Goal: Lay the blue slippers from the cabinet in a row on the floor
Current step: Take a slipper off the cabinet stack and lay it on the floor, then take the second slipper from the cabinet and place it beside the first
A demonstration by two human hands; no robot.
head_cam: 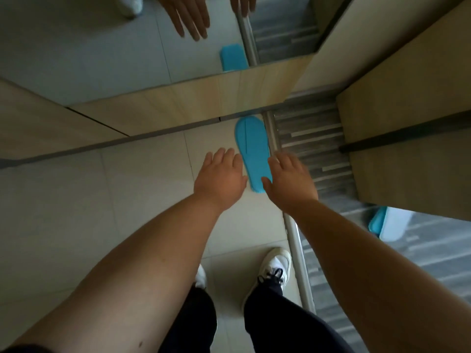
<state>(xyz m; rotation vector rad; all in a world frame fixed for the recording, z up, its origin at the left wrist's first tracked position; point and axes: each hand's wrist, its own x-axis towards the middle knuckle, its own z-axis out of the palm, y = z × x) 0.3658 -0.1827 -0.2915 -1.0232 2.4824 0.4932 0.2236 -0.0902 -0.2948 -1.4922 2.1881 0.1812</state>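
Observation:
One flat blue slipper (pixel 251 150) lies on the pale floor tiles, its toe end against the base of the wooden cabinet (pixel 193 100). My left hand (pixel 221 178) hovers just left of its heel, fingers spread, holding nothing. On the other side of the heel, my right hand (pixel 289 180) is also open, its thumb at the slipper's edge; I cannot tell whether it touches. A mirror (pixel 102 42) above the cabinet base reflects the slipper and both hands.
A metal threshold strip (pixel 297 240) runs between the tiles and striped grey flooring (pixel 309 138) on the right. A wooden panel (pixel 413 154) stands at right, with a blue-and-white bin (pixel 388 225) below it. My white sneakers (pixel 276 267) stand near the strip.

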